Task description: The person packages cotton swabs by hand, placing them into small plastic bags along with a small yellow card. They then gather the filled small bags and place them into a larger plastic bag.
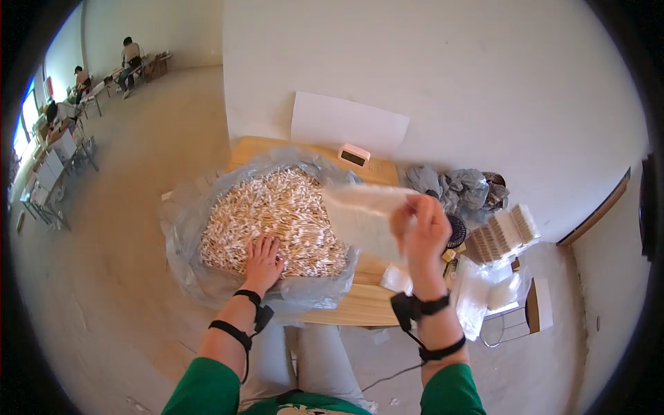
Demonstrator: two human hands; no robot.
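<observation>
A big heap of cotton swabs [290,214] with white tips and tan sticks lies in a spread-out clear plastic sack [187,256] on the wooden table. My left hand [263,264] rests on the near side of the heap, fingers stretched out and apart. Raised over the right part of the table, my right hand [425,228] pinches a clear plastic bag [366,218] by its edge. The bag looks flat and hangs out to the left, slightly blurred, partly in front of the heap.
A pink digital clock [354,155] stands at the table's [332,315] back. A small clear packet [396,279] lies near its right edge. To the right are a black fan [456,230], grey plastic bags [463,187] and packed swab bundles [501,235]. People work at tables far left.
</observation>
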